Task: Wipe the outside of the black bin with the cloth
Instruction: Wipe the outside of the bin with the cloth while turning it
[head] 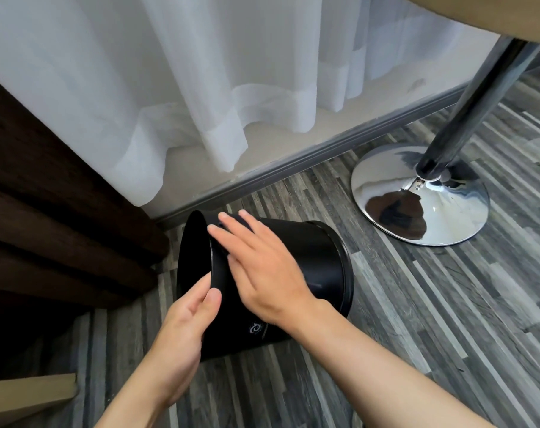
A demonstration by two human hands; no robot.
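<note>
The black bin [318, 273] lies tipped on its side on the grey striped floor [417, 304] near the chrome table base [417, 196], the left hand [182, 329] pinching its rim while the right hand [262, 267] rests flat, fingers spread, on its wall.

Grey striped floor [417, 304], white curtain [200, 72], chrome table base [417, 196].

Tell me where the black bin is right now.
In the head view the black bin lies tipped on the striped floor at centre, held between left hand and right hand, left of the chrome table base.
</note>
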